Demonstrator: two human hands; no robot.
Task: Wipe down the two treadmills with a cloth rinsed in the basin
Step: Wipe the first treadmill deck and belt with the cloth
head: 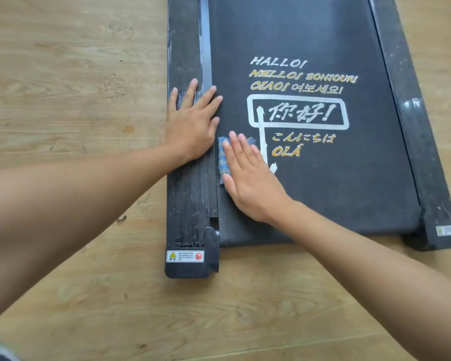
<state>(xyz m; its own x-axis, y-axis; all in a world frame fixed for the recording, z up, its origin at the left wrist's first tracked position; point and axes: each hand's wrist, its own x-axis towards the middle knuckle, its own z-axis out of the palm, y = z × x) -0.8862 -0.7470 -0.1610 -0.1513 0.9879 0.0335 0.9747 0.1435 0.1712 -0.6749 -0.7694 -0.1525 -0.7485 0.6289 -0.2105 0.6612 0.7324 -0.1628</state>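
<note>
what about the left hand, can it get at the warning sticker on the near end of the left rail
Probably yes: the left hand rests flat on that same rail, and the stretch from it down to the warning sticker is bare.

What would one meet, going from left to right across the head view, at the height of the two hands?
wooden floor → left hand → right hand, flat on the blue cloth → yellow OLÁ lettering → right side rail
</note>
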